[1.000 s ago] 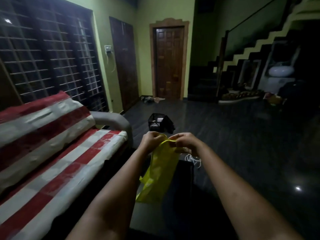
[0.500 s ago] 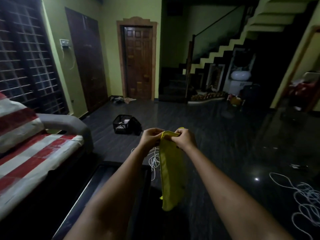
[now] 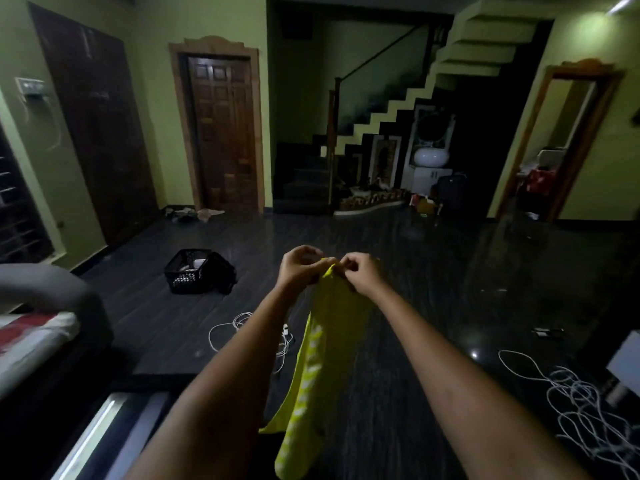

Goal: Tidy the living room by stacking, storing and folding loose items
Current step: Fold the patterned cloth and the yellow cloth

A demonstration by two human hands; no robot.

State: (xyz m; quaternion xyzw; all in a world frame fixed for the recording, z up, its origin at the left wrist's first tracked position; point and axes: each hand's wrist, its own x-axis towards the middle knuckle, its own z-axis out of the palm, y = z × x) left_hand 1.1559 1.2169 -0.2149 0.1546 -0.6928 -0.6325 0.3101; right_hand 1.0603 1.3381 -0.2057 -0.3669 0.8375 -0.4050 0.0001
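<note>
A yellow cloth (image 3: 311,368) with a pale pattern hangs down in front of me, folded lengthwise into a narrow strip. My left hand (image 3: 300,266) and my right hand (image 3: 360,273) are held close together at chest height, and each pinches the cloth's top edge. The cloth's lower end dangles free above the dark floor.
A black crate (image 3: 188,280) with small items sits on the floor ahead left. White cables lie on the floor: one (image 3: 242,336) near my left forearm, a tangle (image 3: 581,407) at the right. The sofa (image 3: 38,327) with a striped cover is at the left edge. Clothes (image 3: 194,214) lie by the far door.
My view has swung to the right, so the sofa slid towards the left edge. Both hands kept hold of the cloth's top edge, and the cloth now hangs longer and narrower.
</note>
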